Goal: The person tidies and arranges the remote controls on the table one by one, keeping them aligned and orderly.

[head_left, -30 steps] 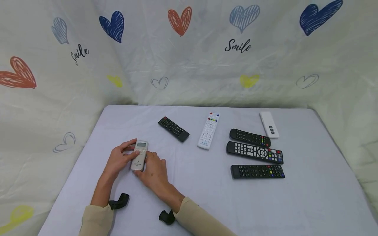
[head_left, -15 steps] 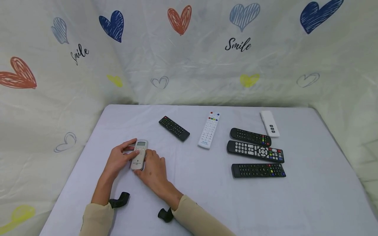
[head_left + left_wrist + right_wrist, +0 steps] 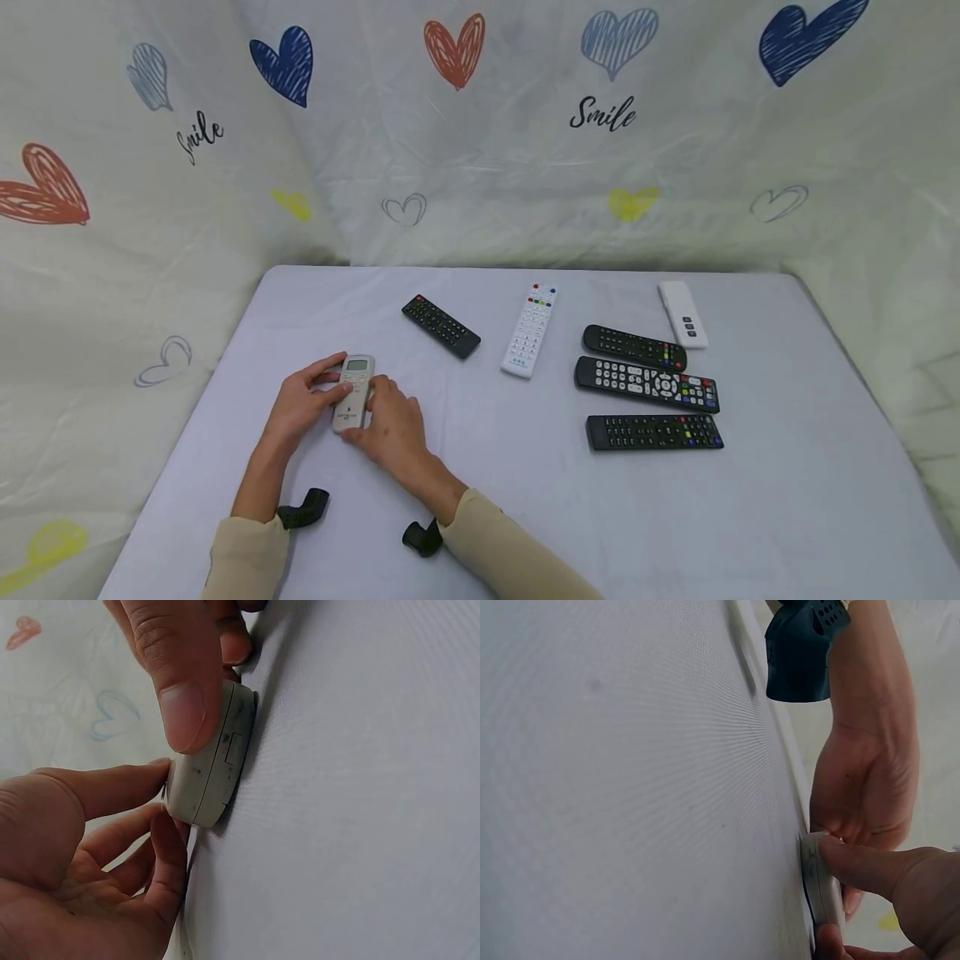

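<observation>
Nearest, two beige sleeves (image 3: 517, 550) reach in over the white surface (image 3: 750, 517), a black wrist device (image 3: 303, 509) beside each. The right hand (image 3: 395, 433) grips the pale grey remote (image 3: 351, 414), thumb at its near end, fingers along its right edge; the left hand (image 3: 296, 407) pinches its left side, thumb on the face. It lies face up on the left part of the surface. Well to the right, three black remotes (image 3: 647, 384) lie in a loose stack of rows. Farther back come a white remote with coloured buttons (image 3: 529, 331), a small black remote (image 3: 441, 326) and a plain white remote (image 3: 683, 314). Behind hangs a heart-printed cloth (image 3: 502, 150).
</observation>
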Demonstrator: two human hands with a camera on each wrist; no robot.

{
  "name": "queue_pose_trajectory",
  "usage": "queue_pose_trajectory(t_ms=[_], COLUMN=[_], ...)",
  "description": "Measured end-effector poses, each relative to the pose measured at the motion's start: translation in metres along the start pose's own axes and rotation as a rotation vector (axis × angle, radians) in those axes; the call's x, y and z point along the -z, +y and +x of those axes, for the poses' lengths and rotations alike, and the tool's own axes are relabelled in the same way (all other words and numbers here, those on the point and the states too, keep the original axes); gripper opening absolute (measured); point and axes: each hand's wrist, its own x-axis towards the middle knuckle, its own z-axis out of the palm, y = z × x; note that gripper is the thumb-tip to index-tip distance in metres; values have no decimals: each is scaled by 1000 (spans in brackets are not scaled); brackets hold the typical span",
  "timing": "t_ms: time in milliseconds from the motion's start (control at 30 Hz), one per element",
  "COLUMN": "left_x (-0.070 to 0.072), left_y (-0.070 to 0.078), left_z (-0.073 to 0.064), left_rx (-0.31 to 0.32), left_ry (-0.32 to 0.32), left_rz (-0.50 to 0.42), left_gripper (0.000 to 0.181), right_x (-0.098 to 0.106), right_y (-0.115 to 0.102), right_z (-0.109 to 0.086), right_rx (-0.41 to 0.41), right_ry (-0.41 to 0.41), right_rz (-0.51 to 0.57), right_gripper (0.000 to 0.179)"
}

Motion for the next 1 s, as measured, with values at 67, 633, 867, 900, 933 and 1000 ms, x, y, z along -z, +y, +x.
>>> queue_pose_trajectory(t_ms=[67,633,867,900,933,1000], left_x=[0,-3,-2,-2,-2,-2], left_y=[0,-3,-2,-2,-2,-2], left_z=[0,0,-2,-2,-2,-1], left_rx=[2,9,11,12,11,9], left_ry=[1,-2,-10,-9,-8,-4], left_rz=[-4,-9,-23,-19,-16,-12], left_gripper=[62,61,62,61,61,61], right_x=[0,3,2,2,2,2], right_y=[0,3,3,3,3,2], right_z=[0,1,2,2,3,3], right_rx=[-6,-2,-22,-24,-25,-24], right_ry=[-4,-13,-33,-33,-31,-28], right_rz=[6,-1,8,9,8,8], right_gripper=[78,75,74,74,74,74])
